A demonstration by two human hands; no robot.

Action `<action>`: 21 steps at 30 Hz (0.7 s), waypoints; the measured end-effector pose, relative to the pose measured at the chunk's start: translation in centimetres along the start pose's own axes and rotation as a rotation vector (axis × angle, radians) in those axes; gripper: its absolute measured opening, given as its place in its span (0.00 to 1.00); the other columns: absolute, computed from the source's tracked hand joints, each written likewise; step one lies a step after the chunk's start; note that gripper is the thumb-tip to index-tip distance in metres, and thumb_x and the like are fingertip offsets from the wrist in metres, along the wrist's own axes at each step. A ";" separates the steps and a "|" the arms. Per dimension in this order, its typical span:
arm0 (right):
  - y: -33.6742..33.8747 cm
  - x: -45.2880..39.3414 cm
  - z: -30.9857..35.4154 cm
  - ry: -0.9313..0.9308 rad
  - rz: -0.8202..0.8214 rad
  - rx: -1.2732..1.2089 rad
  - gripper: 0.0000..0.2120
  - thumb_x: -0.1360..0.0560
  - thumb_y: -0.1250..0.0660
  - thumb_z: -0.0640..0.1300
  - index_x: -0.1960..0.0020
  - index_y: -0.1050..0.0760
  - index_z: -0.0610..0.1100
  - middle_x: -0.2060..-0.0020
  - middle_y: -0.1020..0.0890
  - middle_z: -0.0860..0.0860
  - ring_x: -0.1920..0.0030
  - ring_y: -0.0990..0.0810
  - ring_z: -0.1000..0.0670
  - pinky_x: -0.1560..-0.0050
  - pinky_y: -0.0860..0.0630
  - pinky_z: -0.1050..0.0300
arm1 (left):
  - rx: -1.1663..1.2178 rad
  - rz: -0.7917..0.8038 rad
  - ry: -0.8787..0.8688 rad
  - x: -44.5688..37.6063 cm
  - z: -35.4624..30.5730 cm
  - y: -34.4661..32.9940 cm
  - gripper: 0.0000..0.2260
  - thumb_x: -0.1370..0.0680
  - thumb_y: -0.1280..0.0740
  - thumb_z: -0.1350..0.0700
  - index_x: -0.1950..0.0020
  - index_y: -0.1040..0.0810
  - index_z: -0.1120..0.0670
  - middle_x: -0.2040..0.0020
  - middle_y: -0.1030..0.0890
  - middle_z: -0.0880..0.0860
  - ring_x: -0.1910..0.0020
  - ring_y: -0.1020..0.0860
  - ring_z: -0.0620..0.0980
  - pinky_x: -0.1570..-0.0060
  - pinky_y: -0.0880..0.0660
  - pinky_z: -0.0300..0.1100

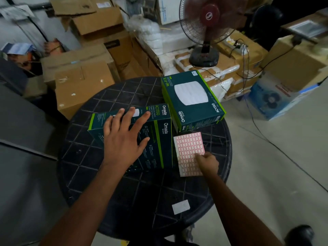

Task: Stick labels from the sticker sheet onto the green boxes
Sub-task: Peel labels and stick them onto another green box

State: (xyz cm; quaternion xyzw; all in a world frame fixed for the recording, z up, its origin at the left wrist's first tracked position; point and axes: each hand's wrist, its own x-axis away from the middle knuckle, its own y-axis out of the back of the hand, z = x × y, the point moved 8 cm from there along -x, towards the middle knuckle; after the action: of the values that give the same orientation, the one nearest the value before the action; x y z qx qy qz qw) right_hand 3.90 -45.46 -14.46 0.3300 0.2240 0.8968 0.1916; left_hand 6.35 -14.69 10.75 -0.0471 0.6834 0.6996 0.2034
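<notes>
Centrally, on the round black lattice worktop (99,174), the left hand (124,137) lies spread flat on the near dark-green cardboard box (158,148). Just right, the right hand (208,164) pinches the white sticker sheet of red-bordered labels (189,148). A second green box (191,100) sits farther right.

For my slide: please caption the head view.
Left hand steadies dark green cardboard box; right hand picks at red-and-white sticker sheet.
</notes>
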 end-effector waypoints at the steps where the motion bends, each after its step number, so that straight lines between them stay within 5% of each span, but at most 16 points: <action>1: 0.8 1.1 0.5 0.051 -0.033 -0.037 0.06 0.21 0.31 0.49 0.48 0.21 0.47 0.55 0.15 0.49 0.57 0.15 0.50 0.52 0.16 0.49 | 0.002 0.008 -0.004 0.1 -0.1 0.0 0.34 0.25 0.31 0.39 0.22 0.39 0.42 0.24 0.34 0.55 0.24 0.36 0.60 0.28 0.42 0.59; 4: 3.2 4.2 3.2 0.235 -0.125 -0.186 0.05 0.21 0.32 0.44 0.46 0.21 0.45 0.56 0.14 0.49 0.60 0.15 0.54 0.60 0.18 0.56 | 0.008 0.033 -0.023 -0.2 -0.6 0.5 0.33 0.25 0.31 0.41 0.22 0.38 0.43 0.25 0.33 0.56 0.26 0.35 0.60 0.30 0.38 0.58; 10: 7.8 10.0 10.0 0.548 -0.281 -0.395 0.05 0.22 0.30 0.39 0.48 0.22 0.45 0.53 0.14 0.51 0.53 0.15 0.50 0.51 0.17 0.46 | 0.278 0.096 -0.187 -1.8 -1.0 1.1 0.32 0.25 0.31 0.42 0.24 0.34 0.51 0.27 0.32 0.50 0.28 0.34 0.53 0.30 0.37 0.53; 14: 8.8 13.6 14.2 0.648 -0.259 -0.529 0.03 0.21 0.29 0.47 0.48 0.20 0.49 0.53 0.14 0.50 0.52 0.13 0.50 0.53 0.17 0.48 | 0.646 0.229 -0.097 -2.6 0.6 1.0 0.31 0.26 0.38 0.35 0.26 0.30 0.45 0.28 0.29 0.45 0.29 0.35 0.49 0.31 0.39 0.52; 21: 9.7 19.4 19.2 0.771 -0.264 -0.663 0.04 0.21 0.31 0.43 0.48 0.21 0.43 0.54 0.14 0.48 0.56 0.14 0.53 0.60 0.17 0.60 | 1.195 0.296 0.209 -2.1 1.7 1.7 0.11 0.16 0.39 0.49 0.36 0.23 0.45 0.38 0.20 0.44 0.39 0.24 0.39 0.41 0.30 0.37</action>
State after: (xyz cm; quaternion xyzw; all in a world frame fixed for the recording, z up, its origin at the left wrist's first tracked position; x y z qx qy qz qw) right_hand 1.27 -38.67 13.55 -0.1331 0.0223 0.9440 0.3009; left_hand 8.06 -13.49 13.22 0.1018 0.9722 0.2091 0.0274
